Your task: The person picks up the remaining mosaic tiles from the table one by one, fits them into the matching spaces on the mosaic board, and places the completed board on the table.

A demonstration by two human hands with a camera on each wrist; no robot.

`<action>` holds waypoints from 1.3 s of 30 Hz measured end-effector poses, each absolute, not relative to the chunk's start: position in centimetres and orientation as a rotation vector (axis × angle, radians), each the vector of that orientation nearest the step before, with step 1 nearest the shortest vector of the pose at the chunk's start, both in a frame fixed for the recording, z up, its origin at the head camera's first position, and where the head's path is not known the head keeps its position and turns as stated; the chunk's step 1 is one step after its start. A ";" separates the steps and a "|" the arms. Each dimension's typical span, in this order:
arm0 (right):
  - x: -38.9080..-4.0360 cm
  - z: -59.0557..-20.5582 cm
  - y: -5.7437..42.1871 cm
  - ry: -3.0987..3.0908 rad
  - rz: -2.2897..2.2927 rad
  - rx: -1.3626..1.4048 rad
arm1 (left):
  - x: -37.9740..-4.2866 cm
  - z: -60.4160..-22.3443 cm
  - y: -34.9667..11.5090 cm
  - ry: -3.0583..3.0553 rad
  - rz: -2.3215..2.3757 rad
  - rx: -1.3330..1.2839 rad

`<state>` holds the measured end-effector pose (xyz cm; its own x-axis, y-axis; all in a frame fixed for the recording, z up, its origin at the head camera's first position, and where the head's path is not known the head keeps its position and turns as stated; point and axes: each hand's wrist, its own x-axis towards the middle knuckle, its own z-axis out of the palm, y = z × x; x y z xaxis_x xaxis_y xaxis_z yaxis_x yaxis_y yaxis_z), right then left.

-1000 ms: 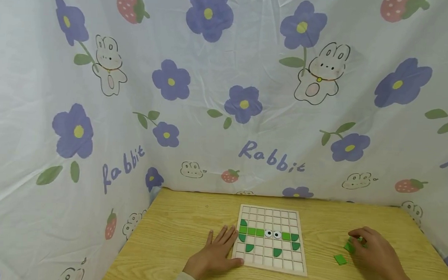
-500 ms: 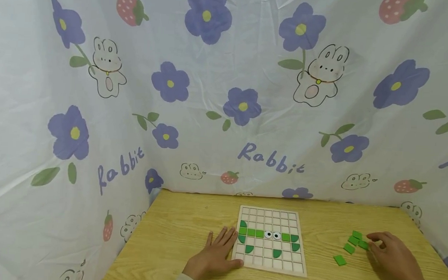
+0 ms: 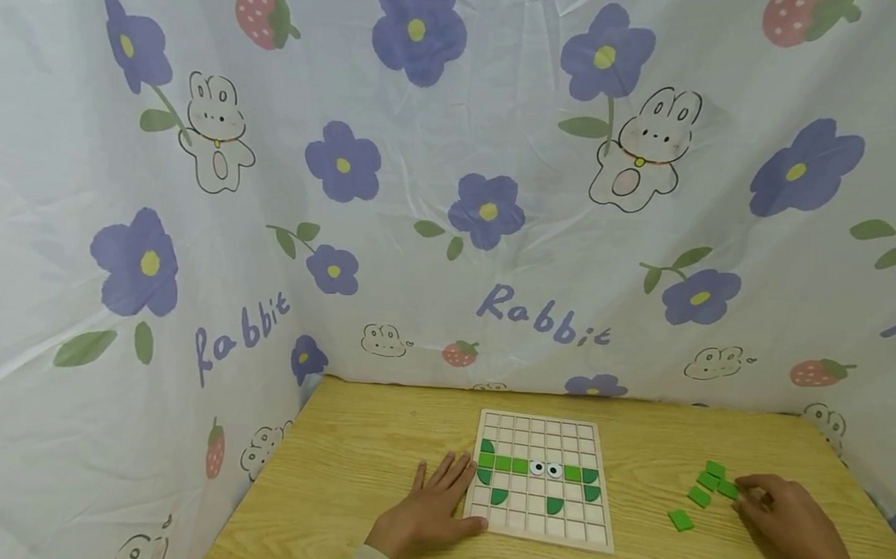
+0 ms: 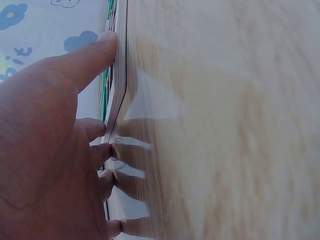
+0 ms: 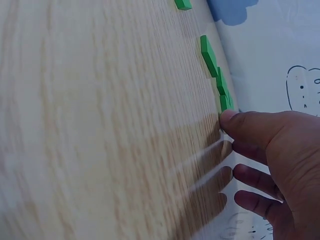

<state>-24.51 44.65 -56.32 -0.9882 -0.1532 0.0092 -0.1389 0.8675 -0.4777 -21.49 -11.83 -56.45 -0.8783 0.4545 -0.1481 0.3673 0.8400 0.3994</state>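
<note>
My left hand (image 3: 430,508) lies with its fingers spread at the left edge of a pale wooden grid board (image 3: 512,526). Its thumb and fingertips touch that edge in the left wrist view. Set in the board are green squares (image 3: 520,465), dark green quarter-round pieces (image 3: 555,506) and two round eye pieces (image 3: 536,468). My right hand (image 3: 786,515) is at the table's right, thumb and index fingertips right at the edge of a green square tile (image 3: 727,488). The other fingers are loosely bent. In the right wrist view the thumb (image 5: 232,117) hides the index finger.
Several more green square tiles lie close by, one of them (image 3: 681,520) apart at the front and another (image 3: 699,496) nearer the group. The wooden table (image 3: 381,427) meets a white patterned curtain (image 3: 418,270) at the back and left.
My right hand has drawn back to the right from over the green tiles, uncovering them, and then come down slightly beside the rightmost one. The left hand has kept its place.
</note>
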 end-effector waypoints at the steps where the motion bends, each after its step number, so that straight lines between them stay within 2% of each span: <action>1: -24.4 -56.4 44.6 3.017 -0.766 -0.247 | -21.5 -56.5 -11.8 2.782 0.535 0.631; 26: -24.7 -56.7 43.6 3.039 -0.772 -0.187 | -21.5 -56.4 -11.7 2.787 0.537 0.634; 39: -24.3 -57.0 43.2 3.156 -0.723 -0.297 | -21.6 -56.5 -11.8 2.782 0.533 0.633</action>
